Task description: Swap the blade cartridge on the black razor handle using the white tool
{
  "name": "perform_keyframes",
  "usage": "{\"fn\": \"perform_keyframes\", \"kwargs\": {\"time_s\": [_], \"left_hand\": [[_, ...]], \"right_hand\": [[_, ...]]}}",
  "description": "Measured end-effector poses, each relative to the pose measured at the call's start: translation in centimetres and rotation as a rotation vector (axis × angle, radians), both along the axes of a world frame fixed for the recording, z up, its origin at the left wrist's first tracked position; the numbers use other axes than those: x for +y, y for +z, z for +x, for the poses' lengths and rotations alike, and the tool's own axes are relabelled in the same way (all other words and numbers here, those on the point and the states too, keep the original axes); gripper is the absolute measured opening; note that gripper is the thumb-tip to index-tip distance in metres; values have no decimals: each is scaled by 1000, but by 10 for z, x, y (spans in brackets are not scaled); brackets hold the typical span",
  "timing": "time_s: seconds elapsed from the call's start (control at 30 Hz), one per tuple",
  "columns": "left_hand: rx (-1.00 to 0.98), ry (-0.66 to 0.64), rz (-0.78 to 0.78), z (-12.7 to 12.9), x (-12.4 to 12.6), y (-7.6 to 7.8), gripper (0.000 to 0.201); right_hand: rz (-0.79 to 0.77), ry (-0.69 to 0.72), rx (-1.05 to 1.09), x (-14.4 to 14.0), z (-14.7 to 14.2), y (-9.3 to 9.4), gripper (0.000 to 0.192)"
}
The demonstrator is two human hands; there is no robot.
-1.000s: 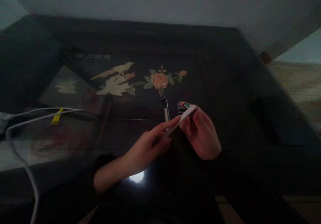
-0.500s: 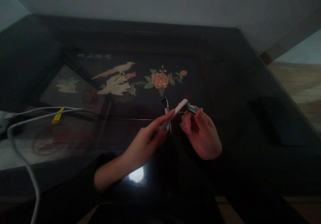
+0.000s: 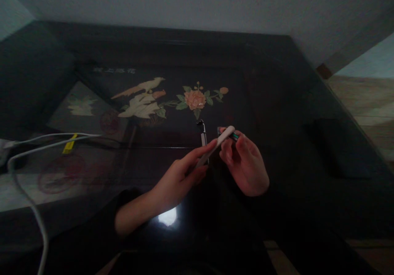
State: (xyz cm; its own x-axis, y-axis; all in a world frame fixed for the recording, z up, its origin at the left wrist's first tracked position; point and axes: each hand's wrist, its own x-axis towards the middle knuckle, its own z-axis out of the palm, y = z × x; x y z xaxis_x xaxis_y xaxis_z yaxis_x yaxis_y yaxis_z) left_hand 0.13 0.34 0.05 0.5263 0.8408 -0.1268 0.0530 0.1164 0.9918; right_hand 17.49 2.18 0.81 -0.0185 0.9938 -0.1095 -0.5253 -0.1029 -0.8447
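My left hand (image 3: 175,178) is closed on a slim white bar with a rounded end (image 3: 226,135), gripped between thumb and fingers and slanting up to the right. Opposite it, my right hand (image 3: 246,164) pinches a small dark piece with a green strip (image 3: 235,136). This piece sits right at the bar's upper end and is partly hidden behind it; whether the two are joined I cannot tell. Just beyond my left fingertips, a thin white-and-black item (image 3: 203,137) lies on the table, its near end covered by the bar and hand. The dim light hides its kind.
The dark glossy table (image 3: 277,102) has a bird-and-flower inlay (image 3: 195,100). White cables (image 3: 30,201) with a yellow tag (image 3: 69,143) run along the left side. A flat black object (image 3: 341,147) lies at the right. A pale wall (image 3: 184,4) rises behind the table.
The white bar's tip has shifted slightly right and down, and now covers more of the green-striped piece. My right hand has moved a little left, closer to the bar.
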Motion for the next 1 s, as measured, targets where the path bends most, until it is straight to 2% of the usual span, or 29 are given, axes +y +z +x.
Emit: {"fn": "perform_keyframes", "kwargs": {"time_s": [0.33, 0.77, 1.0], "left_hand": [[-156, -67, -58, 0, -2, -2, 52], [-30, 75, -70, 1, 2, 2, 52], [-29, 44, -42, 1, 0, 1, 54]], "right_hand": [[-6, -1, 9, -1, 1, 0, 40], [59, 32, -4, 1, 0, 4, 37], [49, 7, 2, 0, 1, 3, 33]]}}
